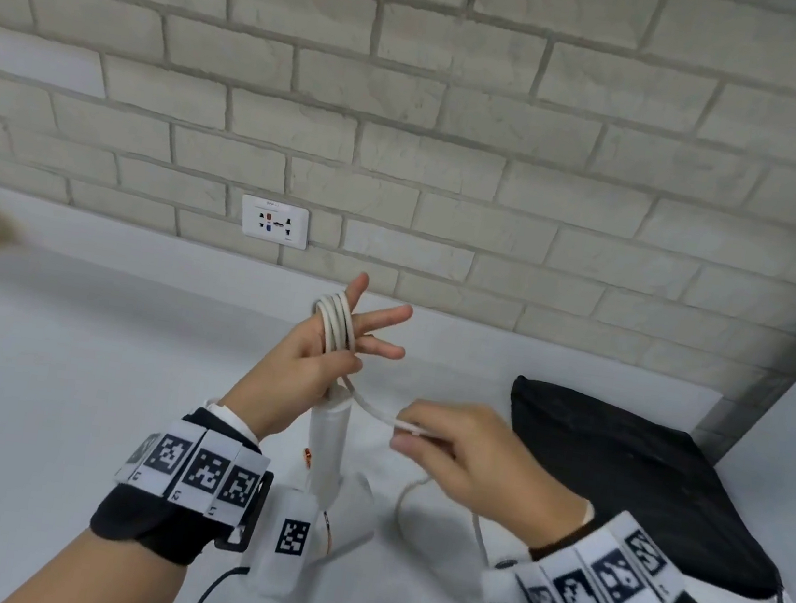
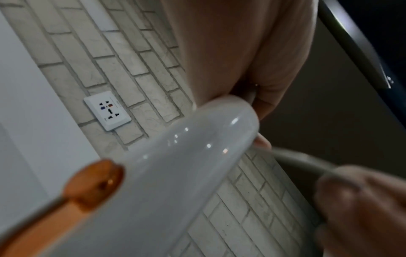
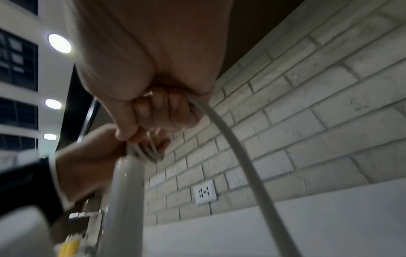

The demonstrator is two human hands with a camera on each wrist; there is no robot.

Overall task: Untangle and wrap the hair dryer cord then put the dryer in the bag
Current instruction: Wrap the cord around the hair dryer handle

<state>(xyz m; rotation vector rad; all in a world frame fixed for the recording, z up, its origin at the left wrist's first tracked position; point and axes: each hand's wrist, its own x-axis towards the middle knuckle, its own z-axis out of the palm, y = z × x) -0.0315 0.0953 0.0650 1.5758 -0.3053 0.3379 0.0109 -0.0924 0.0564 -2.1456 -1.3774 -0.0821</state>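
Above counter, left hand (image 1: 313, 356) holds coiled cord (image 1: 336, 321); right hand (image 1: 462, 454) pinches its slack.

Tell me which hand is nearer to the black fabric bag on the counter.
Right. The right hand pinches the white cord just left of the black fabric bag; the left hand, holding the cord coils, is farther left.

The place looks like an indoor room, perhaps a home or a staged set: a pale brick-pattern wall (image 1: 462, 107) with a white socket plate (image 1: 275, 222) rises behind a plain white surface (image 1: 49, 356). Round ceiling lights (image 3: 59, 43) show overhead.
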